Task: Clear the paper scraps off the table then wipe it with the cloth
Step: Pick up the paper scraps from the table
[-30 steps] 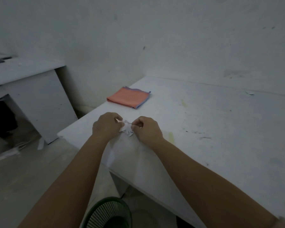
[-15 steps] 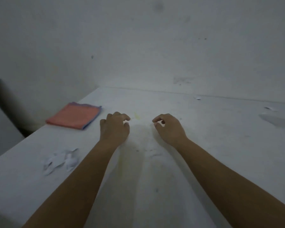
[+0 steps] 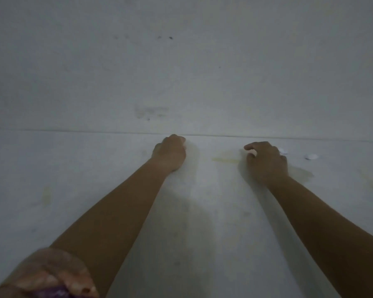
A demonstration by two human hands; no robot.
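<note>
Both arms extend across the white stained table. Left hand is fisted at the wall; grasp indeterminate. Right hand, fingers loosely curled, holds nothing; small white paper scraps lie just beside it.

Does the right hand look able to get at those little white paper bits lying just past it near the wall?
Probably yes. The right hand lies on the table right beside the nearer paper scrap, and the farther scrap sits just beyond. Nothing stands between them; only bare tabletop.
</note>
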